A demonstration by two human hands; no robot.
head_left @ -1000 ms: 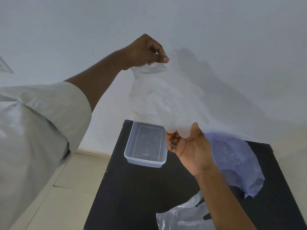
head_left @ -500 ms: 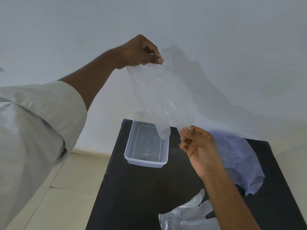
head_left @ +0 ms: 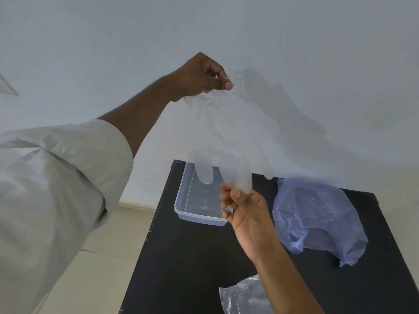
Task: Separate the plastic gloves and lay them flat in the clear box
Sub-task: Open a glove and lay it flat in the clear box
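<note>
Your left hand (head_left: 200,75) pinches the cuff of a thin clear plastic glove (head_left: 229,137) held high; your right hand (head_left: 246,214) grips its fingertips above the clear rectangular plastic box (head_left: 181,200) at the black table's (head_left: 192,268) far-left corner.

Clear gloves (head_left: 229,137) — black table (head_left: 192,257) — bluish bag (head_left: 317,214).

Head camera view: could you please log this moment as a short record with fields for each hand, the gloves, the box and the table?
left hand: raised, pinching the cuff of the hanging plastic gloves
right hand: below, fingers at a glove fingertip
gloves: clear, hanging above the box, not yet laid down
clear box: open, on the far left of the black table
blue bag: crumpled, on the table's right
clear plastic: at the near edge
</note>
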